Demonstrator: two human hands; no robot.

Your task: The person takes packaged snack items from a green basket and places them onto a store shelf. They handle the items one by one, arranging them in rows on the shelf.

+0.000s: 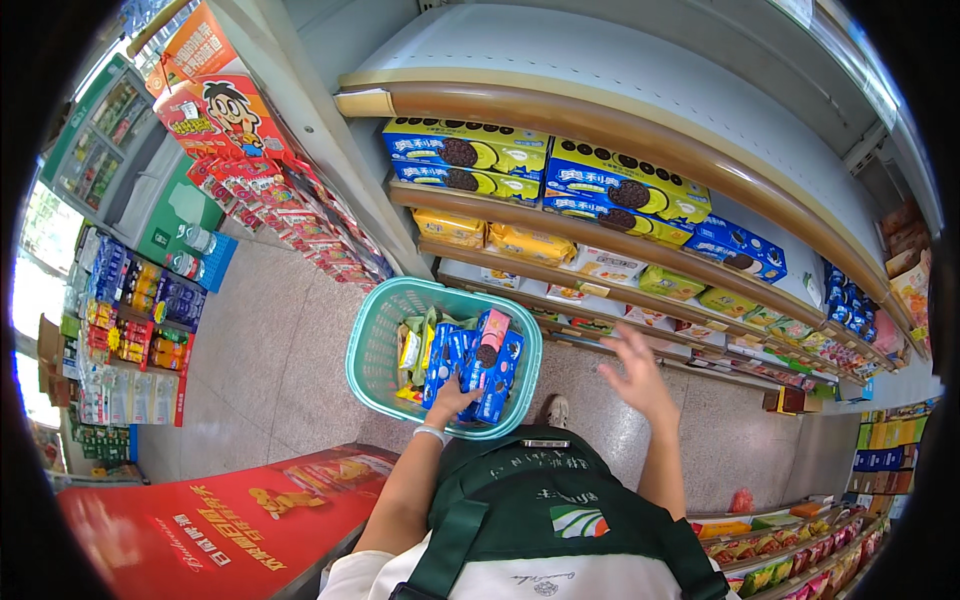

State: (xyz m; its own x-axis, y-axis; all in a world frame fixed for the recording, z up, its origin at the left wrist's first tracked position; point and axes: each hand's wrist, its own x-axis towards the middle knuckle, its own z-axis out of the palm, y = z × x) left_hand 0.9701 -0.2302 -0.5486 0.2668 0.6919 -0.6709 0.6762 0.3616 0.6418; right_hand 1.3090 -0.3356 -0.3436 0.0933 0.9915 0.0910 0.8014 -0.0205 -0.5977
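Observation:
A teal plastic shopping basket [361, 352] sits before me, with its near rim close to my apron. Inside it lie blue Oreo cookie boxes [504, 367], a pink-ended Oreo box [494, 330] and yellow-green snack bags [415, 349]. My left hand [452, 401] reaches over the near rim, its thumb and fingers around one of the blue boxes; some fingertips are hidden. To the right of the basket my right hand [636, 375] is raised with fingers apart and nothing in it. It is nearest to the lower shelves [600, 289] of packaged snacks.
Blue-and-yellow Oreo boxes [626, 187] fill part of an upper shelf. Red hanging snack packets [300, 225] line the rack end at left. A red printed counter panel [225, 517] flanks my left arm. More snack racks [795, 547] stand at lower right.

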